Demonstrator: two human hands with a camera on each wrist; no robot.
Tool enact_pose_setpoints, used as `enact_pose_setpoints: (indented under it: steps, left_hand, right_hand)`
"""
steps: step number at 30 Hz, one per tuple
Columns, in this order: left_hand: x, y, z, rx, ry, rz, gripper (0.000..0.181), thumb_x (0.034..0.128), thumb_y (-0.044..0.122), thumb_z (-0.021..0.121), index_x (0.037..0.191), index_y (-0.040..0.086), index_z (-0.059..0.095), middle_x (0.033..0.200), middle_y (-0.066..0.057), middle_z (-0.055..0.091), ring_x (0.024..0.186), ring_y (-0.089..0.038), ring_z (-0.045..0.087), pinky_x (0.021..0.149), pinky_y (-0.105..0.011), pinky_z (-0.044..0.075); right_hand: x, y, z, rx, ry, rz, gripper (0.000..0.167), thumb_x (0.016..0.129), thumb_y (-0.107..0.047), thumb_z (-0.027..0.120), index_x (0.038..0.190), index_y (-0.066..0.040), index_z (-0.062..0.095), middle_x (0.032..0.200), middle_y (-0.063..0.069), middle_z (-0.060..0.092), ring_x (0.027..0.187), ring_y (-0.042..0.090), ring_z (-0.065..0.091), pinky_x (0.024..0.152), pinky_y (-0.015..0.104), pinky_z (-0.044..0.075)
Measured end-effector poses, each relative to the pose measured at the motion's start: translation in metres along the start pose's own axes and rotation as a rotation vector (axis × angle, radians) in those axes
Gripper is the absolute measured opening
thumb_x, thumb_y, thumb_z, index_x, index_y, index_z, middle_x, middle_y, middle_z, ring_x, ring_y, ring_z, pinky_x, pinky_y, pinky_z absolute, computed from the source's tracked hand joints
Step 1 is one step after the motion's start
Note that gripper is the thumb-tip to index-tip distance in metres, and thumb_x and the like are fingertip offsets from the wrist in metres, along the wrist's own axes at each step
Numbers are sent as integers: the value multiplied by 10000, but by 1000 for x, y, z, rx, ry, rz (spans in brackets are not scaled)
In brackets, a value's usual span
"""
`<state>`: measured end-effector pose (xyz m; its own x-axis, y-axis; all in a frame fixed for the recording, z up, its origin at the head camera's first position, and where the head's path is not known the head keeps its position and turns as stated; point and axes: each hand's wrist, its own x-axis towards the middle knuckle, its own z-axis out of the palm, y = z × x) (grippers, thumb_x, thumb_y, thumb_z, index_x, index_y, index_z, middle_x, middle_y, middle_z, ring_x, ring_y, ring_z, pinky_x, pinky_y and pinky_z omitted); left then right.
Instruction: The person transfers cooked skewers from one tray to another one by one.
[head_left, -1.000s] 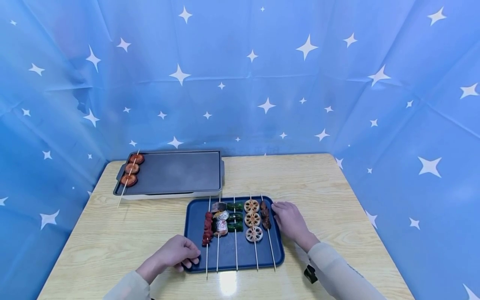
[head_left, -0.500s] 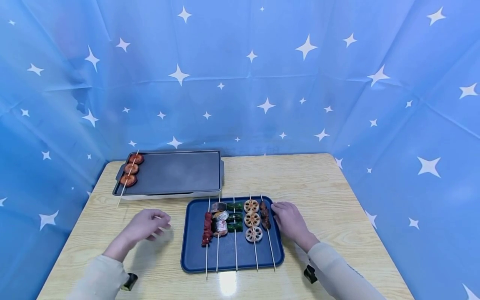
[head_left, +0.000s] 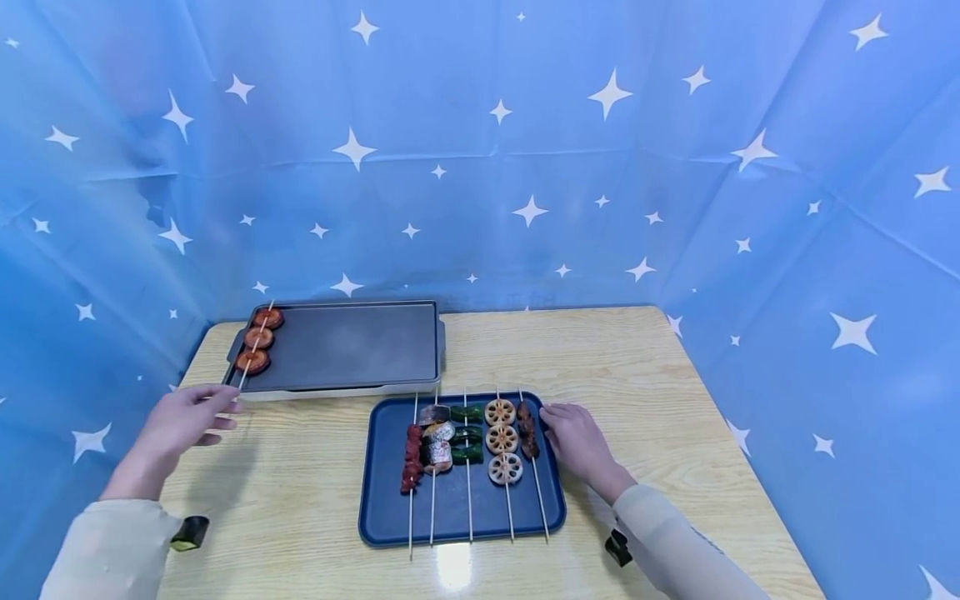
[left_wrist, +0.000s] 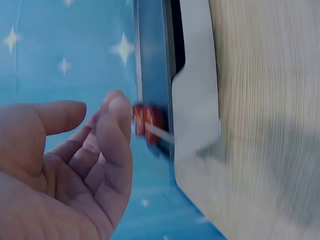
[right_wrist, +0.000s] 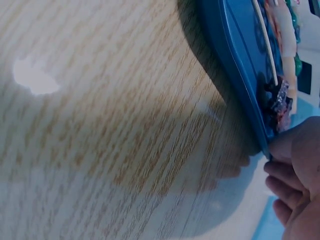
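In the head view my left hand [head_left: 180,421] hovers beside the near left corner of a dark griddle [head_left: 360,342], by the stick end of a skewer of three reddish-brown round slices [head_left: 253,361]. The left wrist view shows that thumb and fingers [left_wrist: 116,130] apart, with nothing between them. My right hand [head_left: 579,442] pinches the right rim of a blue tray [head_left: 450,508], thumb over the edge. On this tray lie skewers of red meat [head_left: 412,458], silvery chunks [head_left: 438,433], green pieces [head_left: 467,433], lotus root slices [head_left: 505,469] and brown meat [head_left: 527,429].
A light wood table [head_left: 600,358] carries both the griddle and the tray. The griddle stands at the back left, the tray nearer the front. Behind and at the sides hangs a blue curtain with white stars [head_left: 480,192].
My left hand has left the tray's lower left corner and moved left and away from me to the griddle's near left corner. The right hand stays at the tray's rim.
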<state>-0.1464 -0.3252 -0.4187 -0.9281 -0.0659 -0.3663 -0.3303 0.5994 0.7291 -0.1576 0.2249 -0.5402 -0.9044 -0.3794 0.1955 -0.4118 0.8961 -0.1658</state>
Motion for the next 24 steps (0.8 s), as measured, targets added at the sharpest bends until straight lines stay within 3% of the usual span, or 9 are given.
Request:
enact_pose_setpoints:
  steps: [3,7,10,12,14,16,19,24]
  left_hand:
    - [2,-12,-13,-4,44,-38,734,1007,527,367,1447,-60,378,1145,-64,679,793,45,628,721,-292,607]
    - [5,-27,-21,-18,90,-111,741,1010,505,363,1442,-96,361,1269,-242,608,827,16,608,765,-330,619]
    - [9,-36,-23,-36,87,-166,752,1014,484,356,1447,-131,322,1392,-308,494,907,-87,637,811,-365,614]
    - [12,-40,-22,-63,58,-186,742,1023,455,344,1453,-147,288,1378,-311,504,920,-101,647,835,-375,608]
    - [16,-44,-21,-105,20,-196,711,1032,429,331,1460,-136,284,1250,-245,624,886,-66,660,842,-366,605]
    - [20,-46,-19,-156,-34,-193,675,1039,418,319,1458,-111,311,1085,-61,716,839,-6,664,830,-338,604]
    - [24,-50,-15,-263,-121,-181,603,1049,413,301,1417,-55,397,930,176,707,822,18,688,800,-291,600]
    - [29,-52,-10,-500,-209,-193,330,1054,398,337,1165,184,562,882,188,732,848,-7,715,762,-254,596]
  right_hand:
    - [0,0,0,0,0,2,365,856,-73,711,1209,12,670,1204,164,691,1147,328,636,1057,505,456]
    - [1,-1,0,3,6,2,362,859,-72,709,1209,9,671,1207,161,690,1147,329,636,1054,507,457]
    - [1,-1,-1,2,15,-5,355,856,-70,710,1202,6,676,1197,156,695,1136,329,642,1048,508,462]
    - [1,-1,-1,-2,21,-13,352,853,-70,713,1195,6,680,1187,155,700,1125,326,648,1039,507,470]
    - [1,0,-1,-9,23,-19,350,849,-72,717,1189,5,684,1180,153,703,1116,324,653,1032,506,476]
    - [0,0,-2,-16,22,-22,349,850,-75,719,1187,4,686,1179,152,704,1112,322,656,1028,505,480]
    - [0,0,-2,-17,20,-19,351,849,-77,722,1188,3,686,1181,150,703,1113,320,656,1030,503,479]
    - [0,-1,-1,-18,11,-14,356,850,-80,721,1195,1,682,1187,147,701,1123,317,651,1038,501,475]
